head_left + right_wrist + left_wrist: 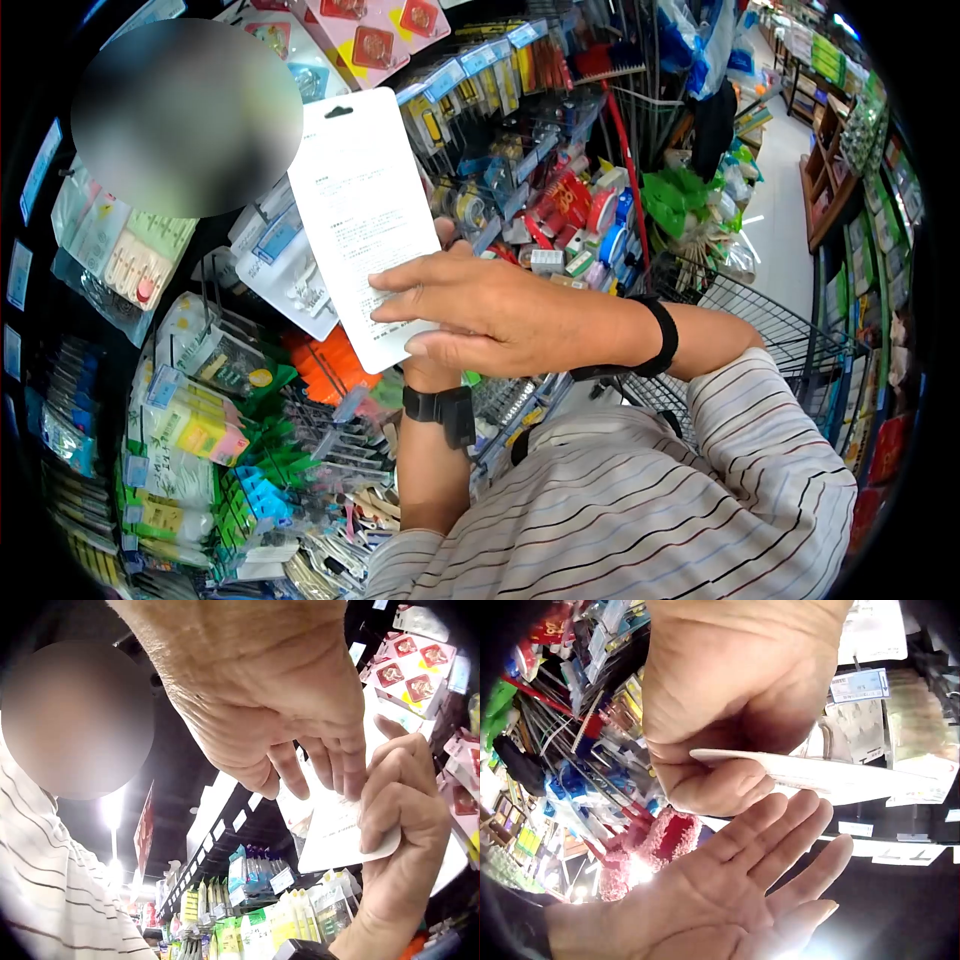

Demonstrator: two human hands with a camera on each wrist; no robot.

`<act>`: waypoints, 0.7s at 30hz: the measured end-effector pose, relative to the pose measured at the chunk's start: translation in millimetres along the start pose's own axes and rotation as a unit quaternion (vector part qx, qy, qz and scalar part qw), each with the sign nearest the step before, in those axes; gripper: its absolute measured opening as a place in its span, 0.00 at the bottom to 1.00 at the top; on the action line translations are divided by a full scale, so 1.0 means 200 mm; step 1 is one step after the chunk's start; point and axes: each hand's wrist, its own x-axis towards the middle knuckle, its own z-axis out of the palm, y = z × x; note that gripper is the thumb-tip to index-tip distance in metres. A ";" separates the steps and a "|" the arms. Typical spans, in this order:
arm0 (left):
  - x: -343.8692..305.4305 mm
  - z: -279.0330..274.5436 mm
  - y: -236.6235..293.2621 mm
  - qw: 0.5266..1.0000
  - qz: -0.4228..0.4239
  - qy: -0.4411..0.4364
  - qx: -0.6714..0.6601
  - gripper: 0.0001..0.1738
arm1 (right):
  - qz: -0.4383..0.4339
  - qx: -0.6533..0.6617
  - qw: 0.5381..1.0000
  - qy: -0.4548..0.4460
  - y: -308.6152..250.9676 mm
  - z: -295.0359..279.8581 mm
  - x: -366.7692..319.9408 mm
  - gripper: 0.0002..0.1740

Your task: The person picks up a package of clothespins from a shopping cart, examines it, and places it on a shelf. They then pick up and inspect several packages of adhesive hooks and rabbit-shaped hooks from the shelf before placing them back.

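A white card [365, 220] with small printed text and a hanging hole stands tilted before the shelves. My left hand [735, 690] grips its edge, fingers curled around it; the card hides most of this hand in the head view. Over the card's lower part lies my right hand [490, 310], its fingers spread across the printed side. The right wrist view has the right hand [270, 697] above the card [345, 832], with the left hand [405, 802] pinching the card's edge.
Packaged goods hang on racks [200, 430] at the left and below. Pink boxes [375, 35] sit at the top. A black wire cart [790, 320] stands at the right, near a pale floor aisle [775, 240]. Long-handled tools rise behind the card.
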 end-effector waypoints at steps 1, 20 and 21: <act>0.01 0.01 -0.01 0.999 0.021 0.012 0.037 0.22 | 0.006 0.010 1.000 -0.009 0.00 -0.01 0.00 0.21; 0.40 0.16 0.15 0.880 0.174 0.119 0.425 0.13 | 0.229 0.315 0.907 0.160 0.52 -0.50 0.19 0.19; 0.42 0.16 0.14 0.876 0.175 0.106 0.437 0.12 | 0.224 0.325 0.903 0.168 0.53 -0.51 0.22 0.18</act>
